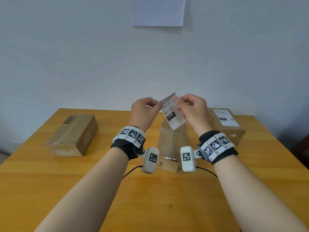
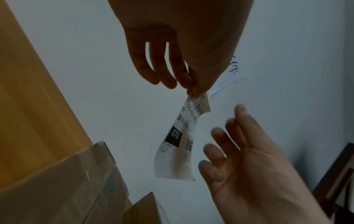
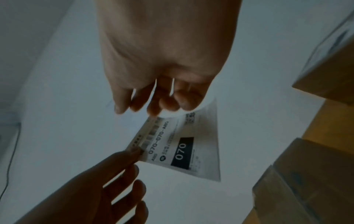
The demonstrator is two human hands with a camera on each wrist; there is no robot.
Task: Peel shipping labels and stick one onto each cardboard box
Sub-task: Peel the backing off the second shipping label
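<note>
Here, left hand [image 1: 143, 113] pinching "070" shipping label [image 1: 171, 114] corner; right hand [image 1: 192, 109] loosely open beside it, above bench [image 1: 117, 190].

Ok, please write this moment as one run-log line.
left hand pinches 070 label corner | right hand at its edge, grip unclear | right box labelled | left box, middle box unlabelled

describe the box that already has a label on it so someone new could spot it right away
Start at the wooden table against the pale wall. Three cardboard boxes sit on it; go to the box on the right, beyond the right hand. Unlike the left box and middle box, its top carries a white shipping label printed 220.
</note>
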